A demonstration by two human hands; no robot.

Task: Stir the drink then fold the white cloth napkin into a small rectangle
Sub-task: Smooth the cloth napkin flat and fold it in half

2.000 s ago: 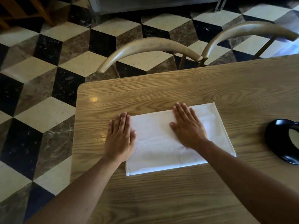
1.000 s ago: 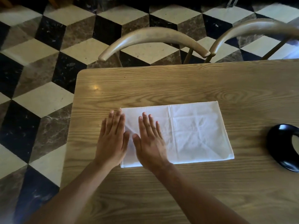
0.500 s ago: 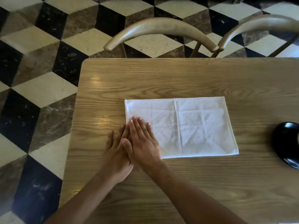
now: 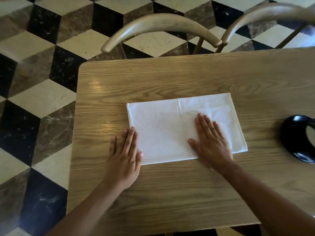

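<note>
A white cloth napkin [image 4: 167, 126], folded into a flat rectangle, lies on the wooden table [image 4: 170, 77]. My left hand [image 4: 125, 154] rests flat, palm down, at the napkin's near left corner, mostly on the wood with its thumb side touching the cloth edge. My right hand [image 4: 210, 142] presses flat on the napkin's right half, fingers spread. Neither hand holds anything. No drink is in view.
A black glossy dish [image 4: 296, 138] sits at the table's right, partly cut off by the frame. Two curved wooden chair backs [image 4: 160, 24] [image 4: 265, 12] stand along the table's far edge. A checkered tile floor [image 4: 34, 99] lies beyond the table's left edge.
My right hand has slid from the napkin's left edge, where it lay beside the left hand, across to its right half. The left hand stays at the left corner.
</note>
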